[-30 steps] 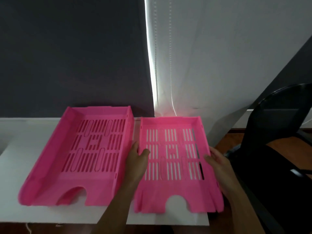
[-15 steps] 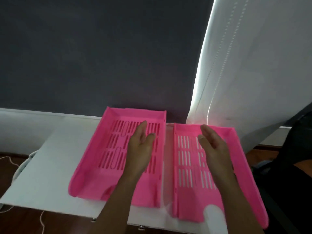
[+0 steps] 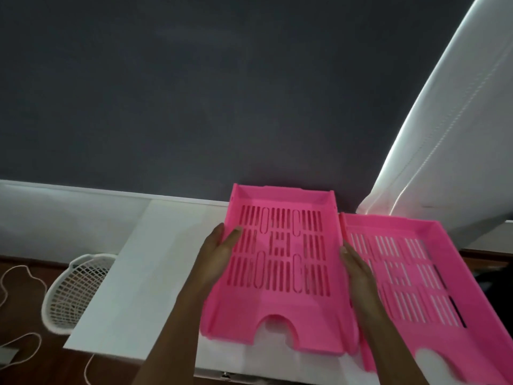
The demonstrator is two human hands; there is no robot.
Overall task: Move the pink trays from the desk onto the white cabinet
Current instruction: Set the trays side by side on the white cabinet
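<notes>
Two pink trays lie side by side on the white counter [image 3: 155, 287]; your open left hand [image 3: 219, 257] and right hand [image 3: 358, 269] flank the left tray [image 3: 280, 262], neither grip closed. Lifting it carelessly could snag the right tray [image 3: 433, 287] touching it.

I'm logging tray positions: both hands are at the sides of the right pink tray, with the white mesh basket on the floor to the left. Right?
Not quite. The head view shows the left hand and right hand flanking the left pink tray, not the right pink tray. The white mesh basket is left.
</notes>
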